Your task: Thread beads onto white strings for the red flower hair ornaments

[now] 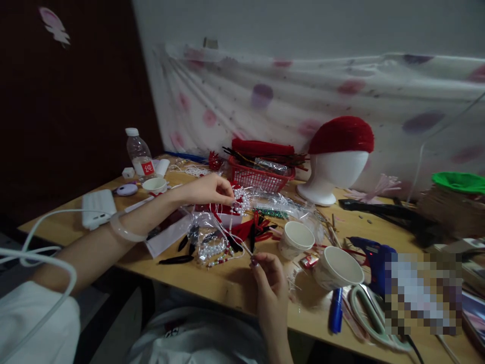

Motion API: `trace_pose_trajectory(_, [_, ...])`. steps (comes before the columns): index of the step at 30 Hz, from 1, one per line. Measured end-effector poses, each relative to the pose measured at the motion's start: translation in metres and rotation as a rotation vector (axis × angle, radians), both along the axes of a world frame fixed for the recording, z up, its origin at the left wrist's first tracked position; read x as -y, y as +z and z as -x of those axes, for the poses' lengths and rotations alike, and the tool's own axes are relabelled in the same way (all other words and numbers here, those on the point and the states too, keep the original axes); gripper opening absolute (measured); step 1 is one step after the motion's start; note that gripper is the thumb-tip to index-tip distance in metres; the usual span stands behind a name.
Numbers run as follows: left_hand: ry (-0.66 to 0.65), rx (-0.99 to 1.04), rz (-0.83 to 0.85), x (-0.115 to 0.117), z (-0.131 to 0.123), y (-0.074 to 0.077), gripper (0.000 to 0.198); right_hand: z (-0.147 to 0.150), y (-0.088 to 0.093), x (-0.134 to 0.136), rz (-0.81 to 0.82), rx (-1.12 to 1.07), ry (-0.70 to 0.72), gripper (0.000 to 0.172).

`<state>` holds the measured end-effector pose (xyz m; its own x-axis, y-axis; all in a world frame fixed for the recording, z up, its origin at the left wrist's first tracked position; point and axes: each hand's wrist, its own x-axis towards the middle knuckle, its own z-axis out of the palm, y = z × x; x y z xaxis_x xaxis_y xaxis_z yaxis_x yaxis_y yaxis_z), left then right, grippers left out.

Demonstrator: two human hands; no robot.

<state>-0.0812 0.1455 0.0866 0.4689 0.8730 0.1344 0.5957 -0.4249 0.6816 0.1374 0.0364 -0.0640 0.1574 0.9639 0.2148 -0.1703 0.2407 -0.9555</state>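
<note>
Fingertips bent down and together, my left hand (pixel 212 190) pinches at a cluster of white pearl beads (pixel 241 200) over the middle of the table. White threads (pixel 223 226) hang below this cluster toward the right. Nearer the table's front edge, my right hand (pixel 272 283) has thumb and index finger closed on the lower end of a thin, stick-like strand (pixel 246 248). Its exact make is too small to tell. Strings of pearl and coloured beads (pixel 215 254) lie in clear plastic wrap left of my right hand.
White paper cups (pixel 298 237) stand right of my hands, near a blue glue gun (pixel 373 253), blue marker (pixel 336 311) and green-handled scissors (pixel 369 316). Behind are a red basket (pixel 261 174) and a red-capped foam head (pixel 337 167). At left are a bottle (pixel 139 154) and white power bank (pixel 99 208).
</note>
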Motion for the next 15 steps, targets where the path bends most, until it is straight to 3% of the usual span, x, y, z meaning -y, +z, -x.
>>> trace_pose_trajectory(6, [-0.128, 0.011, 0.015, 0.023, -0.007, 0.014, 0.019, 0.000, 0.000, 0.001, 0.000, 0.002, 0.007, 0.016])
trace_pose_trajectory(11, [-0.219, -0.018, 0.002, 0.041, -0.018, 0.011, 0.011, 0.001, 0.005, 0.003, -0.016, 0.042, 0.081, 0.024])
trace_pose_trajectory(15, [-0.203, -0.086, -0.106, 0.051, -0.027, 0.007, 0.014, 0.002, 0.006, 0.004, -0.022, 0.122, 0.169, 0.035])
